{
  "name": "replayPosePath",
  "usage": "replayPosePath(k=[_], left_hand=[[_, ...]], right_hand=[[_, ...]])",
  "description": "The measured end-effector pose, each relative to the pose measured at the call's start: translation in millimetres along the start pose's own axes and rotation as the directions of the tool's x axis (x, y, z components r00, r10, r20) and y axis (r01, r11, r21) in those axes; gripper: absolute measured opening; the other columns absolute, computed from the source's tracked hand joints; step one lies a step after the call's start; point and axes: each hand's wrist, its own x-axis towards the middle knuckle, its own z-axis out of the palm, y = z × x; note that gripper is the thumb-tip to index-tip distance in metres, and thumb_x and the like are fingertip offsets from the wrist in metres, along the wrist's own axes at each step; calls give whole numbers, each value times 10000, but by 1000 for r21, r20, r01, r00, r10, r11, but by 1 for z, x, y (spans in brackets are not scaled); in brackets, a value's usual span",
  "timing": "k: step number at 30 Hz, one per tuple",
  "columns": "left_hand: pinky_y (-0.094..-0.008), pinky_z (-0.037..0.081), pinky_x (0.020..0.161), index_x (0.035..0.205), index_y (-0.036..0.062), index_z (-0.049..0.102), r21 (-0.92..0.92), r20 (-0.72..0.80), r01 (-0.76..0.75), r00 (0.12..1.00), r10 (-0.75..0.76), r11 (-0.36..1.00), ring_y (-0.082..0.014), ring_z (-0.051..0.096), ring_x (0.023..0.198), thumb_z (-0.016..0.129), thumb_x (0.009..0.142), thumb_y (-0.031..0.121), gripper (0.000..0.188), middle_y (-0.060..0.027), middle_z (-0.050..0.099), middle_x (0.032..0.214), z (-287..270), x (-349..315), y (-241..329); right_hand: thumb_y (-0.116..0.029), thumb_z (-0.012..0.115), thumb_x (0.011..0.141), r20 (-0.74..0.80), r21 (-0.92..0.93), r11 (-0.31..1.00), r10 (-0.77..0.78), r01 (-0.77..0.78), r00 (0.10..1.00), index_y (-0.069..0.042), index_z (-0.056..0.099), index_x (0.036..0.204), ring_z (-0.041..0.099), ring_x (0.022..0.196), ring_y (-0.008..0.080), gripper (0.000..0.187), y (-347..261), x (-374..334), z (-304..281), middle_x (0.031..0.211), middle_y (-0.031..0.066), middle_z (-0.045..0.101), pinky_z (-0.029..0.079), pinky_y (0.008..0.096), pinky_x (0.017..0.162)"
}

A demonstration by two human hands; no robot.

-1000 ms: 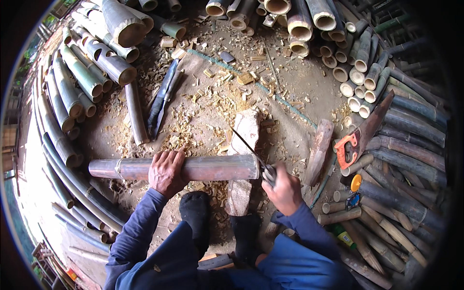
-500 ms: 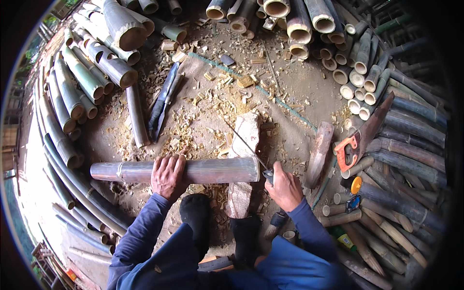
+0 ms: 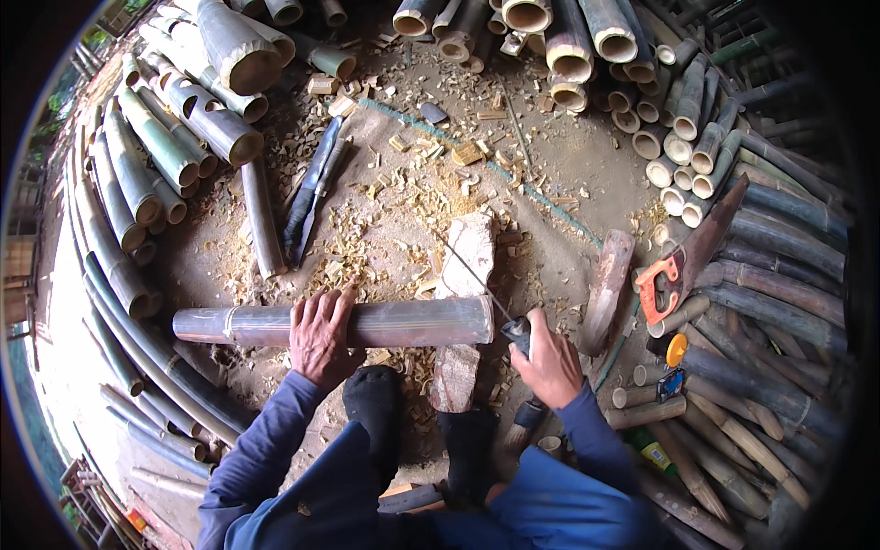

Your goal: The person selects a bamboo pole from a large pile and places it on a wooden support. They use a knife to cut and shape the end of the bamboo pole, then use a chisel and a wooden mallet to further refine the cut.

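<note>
A thick, dark bamboo tube lies crosswise in front of me, its right part resting on a pale wooden block. My left hand grips the tube left of its middle, fingers over the far side and palm on top. In my right hand, the fingers are closed round the dark handle of a knife. Its long blade looks very thin, seen nearly edge-on, and slants away to the far left, past the tube's right end. Whether the blade touches the rim I cannot tell.
Pale shavings litter the ground. Beyond the tube lies a black-handled blade. An orange-handled saw rests on bamboo at the right, near a wooden piece. Bamboo stacks surround the spot. My feet are close to the tube.
My right hand has moved slightly right and nearer to me, drawing the knife along. My left hand sits a touch further right; the tube has hardly shifted.
</note>
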Motion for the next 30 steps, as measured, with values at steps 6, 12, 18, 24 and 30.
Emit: replayPosePath(k=[6,12,18,24,30], left_hand=[[-440,435,915,1064,80,572,-59,222,-37,974,49,998,-311,607,999,797,549,240,584,-108,614,984,-17,28,-14],[-440,449,896,992,85,573,-71,286,-9,958,30,997,-316,623,981,767,551,258,512,-111,624,936,-4,21,-24],[-441,450,864,946,84,597,-41,205,-2,979,11,999,-311,625,931,749,556,223,440,-112,620,911,-3,20,-13],[-438,440,884,962,71,571,-72,80,-4,997,10,997,-317,608,944,755,613,198,415,-115,600,936,3,7,-11],[-450,455,893,1028,68,587,-24,9,-5,1000,6,1000,-334,615,955,769,596,182,482,-122,618,952,9,7,-12]], right_hand=[[-226,694,939,-207,25,995,-92,100,974,-10,504,1244,665,813,449,420,-12,-24,0,935,241,662,525,480,656],[-195,707,931,-348,105,944,-258,311,901,-13,544,1196,684,743,413,361,-33,-22,-7,868,222,663,535,445,613],[-264,646,961,-4,-128,992,-14,13,1000,-27,470,1116,674,725,445,334,15,-4,14,886,250,676,537,499,603],[-192,689,933,-307,105,945,-267,311,914,-35,530,1121,678,702,419,292,-38,-18,-13,846,230,662,527,461,572],[-241,624,967,6,-113,993,34,-33,999,-37,450,1088,669,749,465,294,13,-4,8,840,243,671,529,514,609]])
